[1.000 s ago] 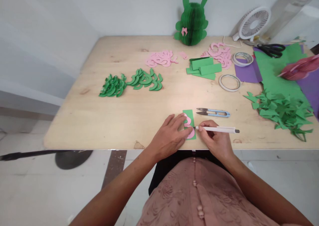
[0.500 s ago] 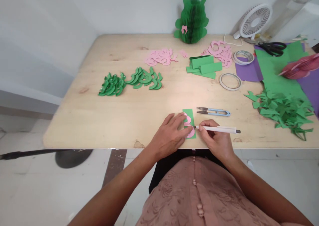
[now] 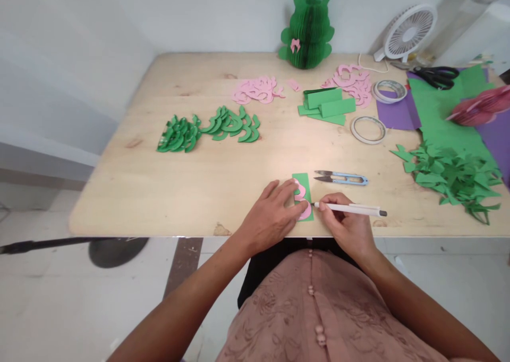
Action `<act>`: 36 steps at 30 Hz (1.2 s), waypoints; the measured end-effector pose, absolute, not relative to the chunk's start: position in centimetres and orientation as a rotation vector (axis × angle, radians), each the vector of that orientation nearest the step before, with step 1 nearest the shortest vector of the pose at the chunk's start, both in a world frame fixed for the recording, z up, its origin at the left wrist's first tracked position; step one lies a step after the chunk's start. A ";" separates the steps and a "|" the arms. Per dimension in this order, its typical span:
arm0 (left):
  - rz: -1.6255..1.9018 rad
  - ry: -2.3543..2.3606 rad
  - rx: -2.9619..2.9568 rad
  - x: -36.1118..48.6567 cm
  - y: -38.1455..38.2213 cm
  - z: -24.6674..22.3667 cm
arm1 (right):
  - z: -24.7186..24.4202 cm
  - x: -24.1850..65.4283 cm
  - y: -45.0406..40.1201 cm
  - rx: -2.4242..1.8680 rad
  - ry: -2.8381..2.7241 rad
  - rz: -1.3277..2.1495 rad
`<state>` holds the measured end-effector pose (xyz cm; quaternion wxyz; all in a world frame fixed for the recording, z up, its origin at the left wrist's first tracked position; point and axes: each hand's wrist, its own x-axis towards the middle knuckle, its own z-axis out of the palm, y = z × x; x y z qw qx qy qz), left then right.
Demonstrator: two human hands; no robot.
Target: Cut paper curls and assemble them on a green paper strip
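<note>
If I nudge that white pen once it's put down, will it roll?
Probably. The white pen looks slim and round, and the table is smooth and flat. It likely feels light and stiff in the right hand; whether it has a clip is unclear.

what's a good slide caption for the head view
Left hand pins a pink template on a green paper strip; right hand holds a white pen against it.

Pink template (image 3: 303, 200) sat on a green strip (image 3: 302, 181); the pen (image 3: 350, 209) was white. Green cut-outs (image 3: 211, 128) by the table's (image 3: 159, 192) left edge, pink ones (image 3: 257, 90) toward the far edge, purple paper (image 3: 394, 115) at the right.
</note>
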<state>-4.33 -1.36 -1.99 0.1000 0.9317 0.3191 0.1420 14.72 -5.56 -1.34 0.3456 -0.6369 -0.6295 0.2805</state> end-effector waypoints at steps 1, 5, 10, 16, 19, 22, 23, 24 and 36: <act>0.415 0.941 2.755 -4.3 -1.4 -2.0 | -1.3 14.7 -5.6 -1.655 -1.634 0.730; 0.420 0.951 2.754 -4.3 -1.4 -2.0 | -1.2 14.7 -5.7 -1.665 -1.640 0.727; 0.421 0.951 2.749 -4.3 -1.4 -2.0 | -1.2 14.8 -5.8 -1.674 -1.643 0.713; 0.418 0.941 2.756 -4.3 -1.4 -2.1 | -1.2 14.8 -6.0 -1.674 -1.646 0.698; 0.425 0.935 2.757 -4.3 -1.4 -2.1 | -1.2 14.8 -6.0 -1.667 -1.648 0.694; 0.424 0.939 2.763 -4.3 -1.4 -2.2 | -1.2 14.8 -6.1 -1.659 -1.648 0.690; 0.425 0.940 2.765 -4.3 -1.4 -2.2 | -1.2 14.8 -6.1 -1.660 -1.646 0.691; 0.428 0.941 2.767 -4.3 -1.4 -2.2 | -1.2 14.7 -6.1 -1.662 -1.644 0.692; 0.427 0.942 2.778 -4.4 -1.4 -2.4 | -1.3 14.7 -6.4 -1.659 -1.638 0.695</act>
